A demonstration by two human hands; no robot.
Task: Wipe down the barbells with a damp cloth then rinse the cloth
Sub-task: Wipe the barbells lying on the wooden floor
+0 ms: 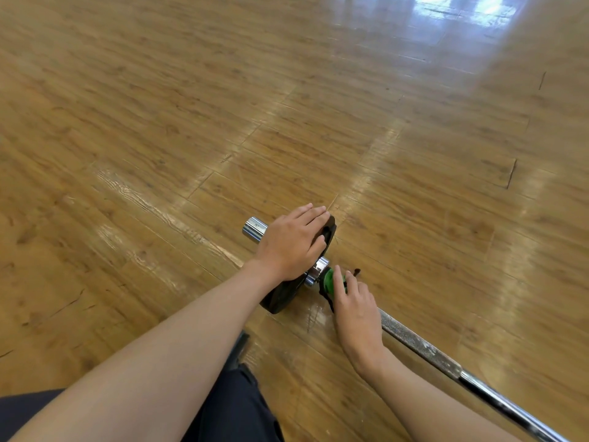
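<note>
Progress check: I'd call this somewhere in the middle of the wiping, nowhere near done. The barbell [424, 346] lies on the wood floor [159, 122], running from the chrome sleeve end [253, 228] near the centre down to the lower right corner. The green cloth [330, 279] sits on the bar right by the inner collar, just inside the black plate [280, 298]. The shaft further down looks dull and blotchy with pale marks, so my guess is that stretch hasn't been wiped. I can't tell whether the plate or sleeve got any attention. Rinsing isn't done yet, and no sink or bucket is in view.

Hands: the left hand [291, 244] lies flat over the top edge of the plate, palm down, fingers straight and together, probably steadying it. The right hand [357, 311] comes in from below, with its fingers curled over the bar and holding the cloth against it. Its thumb is hidden, so I can't say how tight that hold is.
</note>
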